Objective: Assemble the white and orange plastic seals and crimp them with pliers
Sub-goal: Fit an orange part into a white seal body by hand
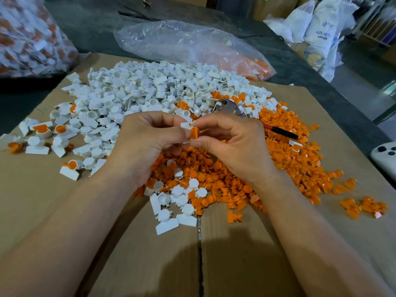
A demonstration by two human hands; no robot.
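Above the middle of a cardboard sheet [64,211], the left hand [147,142] pinches a white seal body [186,125] between curled fingers. The right hand [233,144] pinches an orange insert [195,132] between thumb and forefinger. The two parts touch where the fingertips meet. The insert's long axis runs roughly top to bottom, its wider end downward. Both hands cover most of the white body, so which way it faces cannot be told.

Behind the hands, toward the sheet's far edge, lies a heap of white bodies [160,88]. An orange heap [278,151] spreads toward the right edge. The pliers [230,108] lie across the seam between the heaps, their metal head pointing far-left and their dark handle near-right, with the middle hidden by the right hand. Several joined seals [42,129] lie scattered near the left edge.

The cardboard covers a dark desk [96,24]. A clear plastic bag [182,41] with orange parts lies at the far edge, and a fuller bag [25,35] is cut off at the far left corner. White sacks [321,24] stand blurred at the back right.
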